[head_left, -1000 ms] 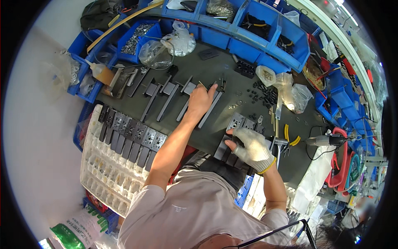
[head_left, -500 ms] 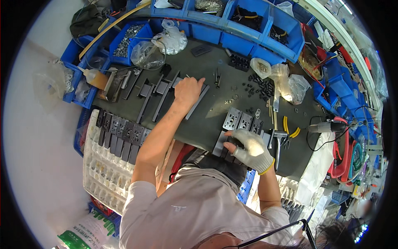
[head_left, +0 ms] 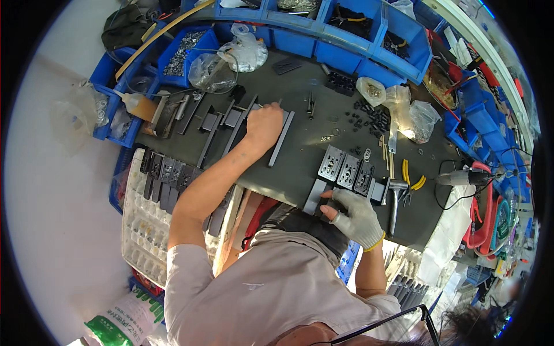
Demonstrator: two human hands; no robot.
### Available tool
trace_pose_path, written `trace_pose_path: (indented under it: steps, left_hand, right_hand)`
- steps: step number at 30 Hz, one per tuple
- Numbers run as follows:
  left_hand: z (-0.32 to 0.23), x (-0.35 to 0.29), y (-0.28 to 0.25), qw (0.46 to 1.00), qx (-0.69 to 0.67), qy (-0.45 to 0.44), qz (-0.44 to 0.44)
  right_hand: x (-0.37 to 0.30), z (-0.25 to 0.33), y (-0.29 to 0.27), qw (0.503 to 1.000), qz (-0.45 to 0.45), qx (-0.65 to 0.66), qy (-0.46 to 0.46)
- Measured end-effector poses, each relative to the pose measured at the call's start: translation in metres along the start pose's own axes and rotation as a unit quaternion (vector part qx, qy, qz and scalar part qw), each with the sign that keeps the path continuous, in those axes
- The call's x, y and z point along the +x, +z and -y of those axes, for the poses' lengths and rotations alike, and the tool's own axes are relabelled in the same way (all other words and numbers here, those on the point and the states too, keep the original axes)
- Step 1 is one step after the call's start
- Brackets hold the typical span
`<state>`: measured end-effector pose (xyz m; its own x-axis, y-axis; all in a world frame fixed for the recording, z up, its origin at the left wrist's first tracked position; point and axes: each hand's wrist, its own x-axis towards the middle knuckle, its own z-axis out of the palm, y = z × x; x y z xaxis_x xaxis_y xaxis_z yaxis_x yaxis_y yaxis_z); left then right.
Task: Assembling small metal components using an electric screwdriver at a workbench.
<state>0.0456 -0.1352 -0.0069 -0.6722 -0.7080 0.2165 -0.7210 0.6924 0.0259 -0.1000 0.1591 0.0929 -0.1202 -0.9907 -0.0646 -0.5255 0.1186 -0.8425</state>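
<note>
My bare left hand (head_left: 265, 126) is closed over the row of dark grey metal parts, its fingers curled. What it grips is hidden under the fingers. A long grey bar (head_left: 280, 143) lies just to its right, and another grey bar with a block (head_left: 233, 118) to its left. On the right, my gloved right hand (head_left: 355, 218) hovers or rests by the table's near edge, thumb and forefinger apart. Close to its fingertips lies a flat grey block (head_left: 315, 196). Drilled metal plates (head_left: 348, 171) stand in a row just beyond, and a hammer (head_left: 395, 202) lies to its right.
Black small parts (head_left: 375, 117) are scattered beyond the plates. Yellow-handled pliers (head_left: 411, 179) lie at right, near a power tool with a cord (head_left: 464, 177). Blue bins (head_left: 294, 43) line the back. A white tray (head_left: 138, 213) of metal parts stands at lower left.
The whole view has shifted slightly. My left hand's thumb, which stuck out to the right, is now tucked in or hidden. My right hand stays by the grey block.
</note>
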Motion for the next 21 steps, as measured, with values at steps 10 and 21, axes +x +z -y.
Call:
trace_pose_path:
  steps: [10,21]
  left_hand:
    - [-0.004,-0.036,-0.028,0.993,-0.1,-0.056,0.007]
    - [-0.002,-0.033,-0.012,0.985,-0.148,-0.062,-0.066]
  right_hand:
    - [-0.003,-0.004,0.004,1.0,0.006,-0.003,0.021]
    - [0.0,0.004,0.006,0.998,0.033,-0.052,0.03]
